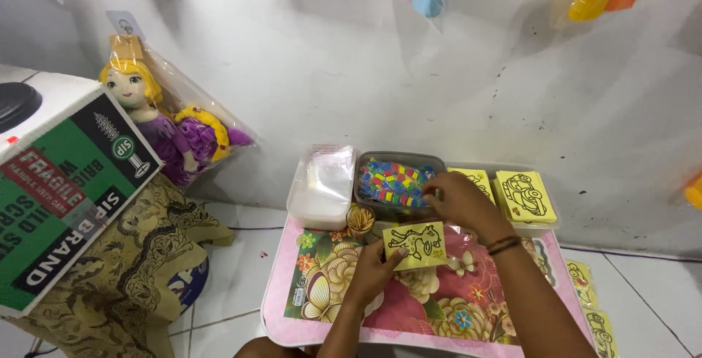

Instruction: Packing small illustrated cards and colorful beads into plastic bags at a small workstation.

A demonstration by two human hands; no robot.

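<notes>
Floral pink table (292, 321) with containers (322, 190), toothpick cup (360, 220), yellow cards (525, 197).

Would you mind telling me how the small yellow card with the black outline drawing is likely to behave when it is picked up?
The yellow card looks thin and flat, so probably light. The left hand pinches just its lower left edge, yet it stays flat without drooping, suggesting some stiffness. Being so thin, it may bend or crease under a hard grip, and lying flat on the floral table it could be fiddly to lift.

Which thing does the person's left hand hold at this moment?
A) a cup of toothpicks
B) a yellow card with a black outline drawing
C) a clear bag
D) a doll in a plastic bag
B: the left hand grips the yellow card by its lower left edge, above the flowered tray.
</notes>
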